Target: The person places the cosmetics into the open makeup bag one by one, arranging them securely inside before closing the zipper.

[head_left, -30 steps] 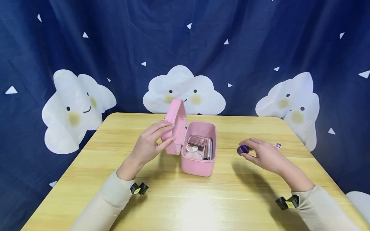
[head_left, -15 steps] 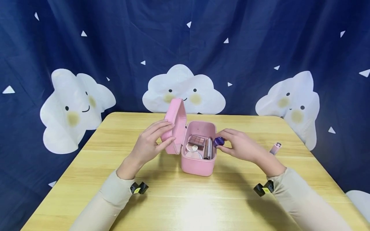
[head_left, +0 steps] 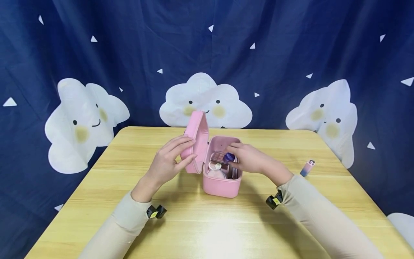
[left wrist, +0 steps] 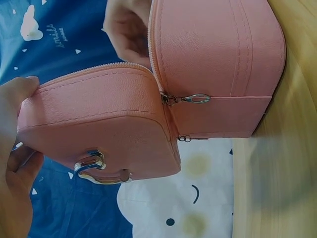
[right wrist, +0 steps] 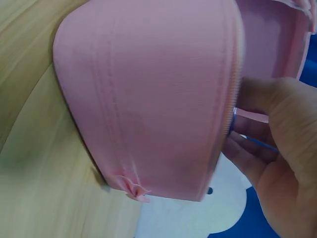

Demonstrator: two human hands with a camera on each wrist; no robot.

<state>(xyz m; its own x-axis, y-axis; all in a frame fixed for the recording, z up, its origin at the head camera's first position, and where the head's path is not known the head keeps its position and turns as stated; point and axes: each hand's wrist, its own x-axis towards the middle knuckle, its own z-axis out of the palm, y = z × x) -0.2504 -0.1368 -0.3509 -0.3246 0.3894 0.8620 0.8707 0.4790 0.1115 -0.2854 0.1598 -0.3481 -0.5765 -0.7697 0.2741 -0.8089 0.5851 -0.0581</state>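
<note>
A pink cosmetic case point(head_left: 221, 187) stands on the table with its lid point(head_left: 191, 144) raised to the left. My left hand point(head_left: 168, 157) holds the lid's free edge between thumb and fingers; the left wrist view also shows its metal handle point(left wrist: 101, 171). Reaching over the case's right wall, my right hand point(head_left: 253, 159) pinches a small round purple jar-like item point(head_left: 229, 157) inside the opening. Beneath it lie an eyeshadow palette point(head_left: 216, 156), a pale round compact point(head_left: 216, 174) and slim tubes, partly hidden by the hand. In the right wrist view, the case's wall point(right wrist: 158, 99) hides most of the purple item.
To the right on the wooden table point(head_left: 181, 230) stands a pink-to-blue lipstick tube point(head_left: 307, 168). Behind the table hangs a dark blue curtain point(head_left: 278, 64) with white clouds. The case's right wall rises between the tabletop and its contents.
My right hand has carried the purple item leftward from above the table into the case, uncovering the lipstick tube. My left hand stays on the lid.
</note>
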